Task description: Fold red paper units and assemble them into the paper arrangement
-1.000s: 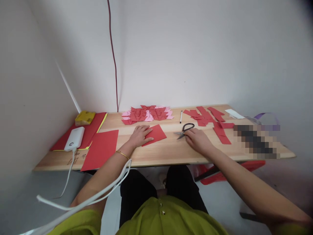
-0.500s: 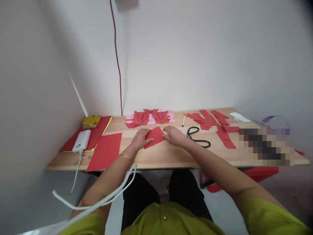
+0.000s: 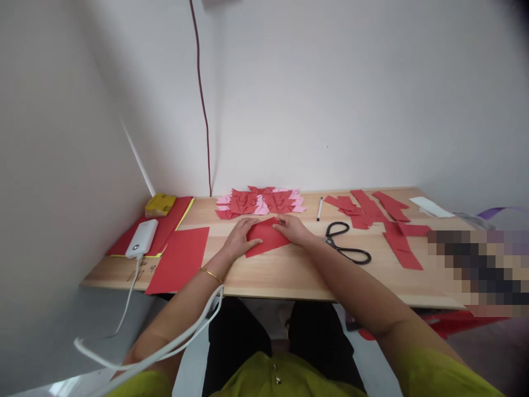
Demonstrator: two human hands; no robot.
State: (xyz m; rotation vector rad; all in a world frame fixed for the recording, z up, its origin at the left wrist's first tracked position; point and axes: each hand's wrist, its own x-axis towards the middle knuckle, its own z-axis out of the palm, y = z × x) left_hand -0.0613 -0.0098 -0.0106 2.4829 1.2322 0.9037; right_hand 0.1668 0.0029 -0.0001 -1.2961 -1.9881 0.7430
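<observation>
Near the middle of the table lies a small sheet of red paper (image 3: 266,237) between my two hands. My left hand (image 3: 241,238) holds its left side, with the thumb across the top face and the fingers by the upper left edge. At the upper right corner my right hand (image 3: 290,227) has its thumb and fingertips closed on the paper. Just right of that hand lies a pair of black-handled scissors (image 3: 347,251), its blades partly hidden by my forearm. Folded red and pink paper pieces (image 3: 261,202) sit in a group behind the sheet.
A larger red sheet (image 3: 179,259) lies to the left, beside a white power bank (image 3: 141,238) and a yellow package (image 3: 160,205) on stacked paper. At right are a pen (image 3: 319,209) and red paper scraps (image 3: 367,207). White cables (image 3: 182,336) hang over my left arm.
The view has shifted slightly. The red paper has turned a little under my hands, and my right fingers now pinch nearer its upper corner. My left hand stays on the left side.
</observation>
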